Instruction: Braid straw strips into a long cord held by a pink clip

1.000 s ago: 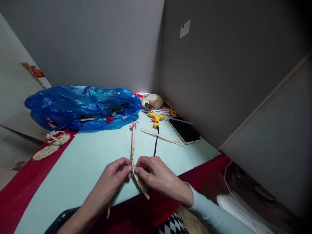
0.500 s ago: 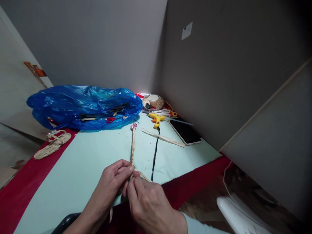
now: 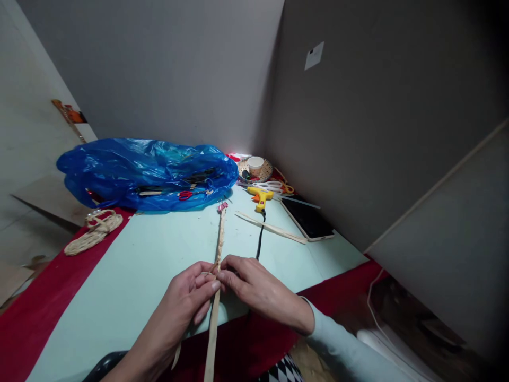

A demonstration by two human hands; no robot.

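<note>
A narrow braid of pale straw-like strips (image 3: 221,239) runs away from me over the light green sheet, its far end held in a pink binder clip (image 3: 222,207). My left hand (image 3: 194,289) pinches the near end of the braid between thumb and fingers. Close against it, my right hand (image 3: 248,284) is closed at the same spot, thumb and fingertips on the strips. One loose flat strip (image 3: 212,334) hangs down toward me from between the hands, and a shorter strip end (image 3: 176,356) shows below my left wrist. The fingertips partly hide the crossing of the strips.
A blue plastic bag (image 3: 151,172) with red-handled scissors (image 3: 185,195) lies at the back left. A yellow glue gun (image 3: 261,197), its black cord, loose strips (image 3: 274,229) and a tablet (image 3: 306,218) lie right. A woven sole-shaped piece (image 3: 93,233) rests on the red cloth (image 3: 37,313).
My right hand has moved up and turned, now lying beside the braid instead of below it. A long strip now hangs straight toward me. The view has shifted slightly left.
</note>
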